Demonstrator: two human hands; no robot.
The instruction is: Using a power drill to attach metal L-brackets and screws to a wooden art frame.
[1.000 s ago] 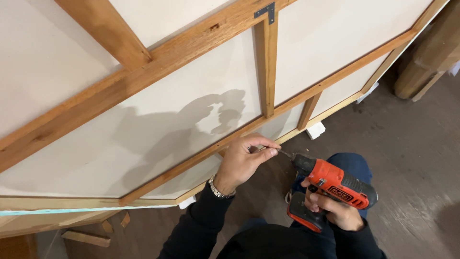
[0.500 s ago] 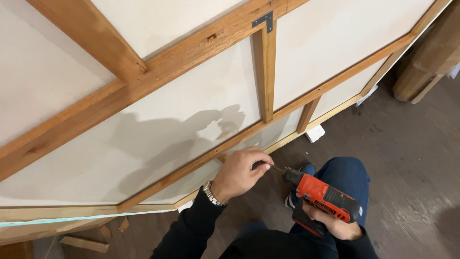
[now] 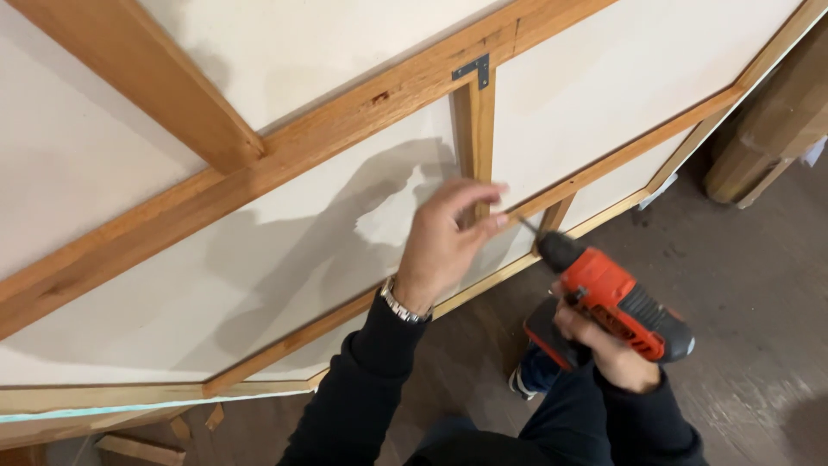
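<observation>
On the dark floor leans a white board with a wood frame, and the left hand, fingers pinched together by the drill tip, could get poked while the right hand grips it.

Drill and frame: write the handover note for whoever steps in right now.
Left hand: raised in front of the wooden frame, fingertips pinched by the short upright strut; whether it holds a screw is too small to tell.
Right hand: gripping the orange drill, bit pointed up towards the left fingertips and the lower rail.
Frame leans with white panels behind it; a metal corner bracket already sits at the strut's top joint.
Done: top bracket on. No bracket shows at the strut's lower joint, which the hand partly hides.
Scrap wood pieces lie on the floor at lower left.
</observation>
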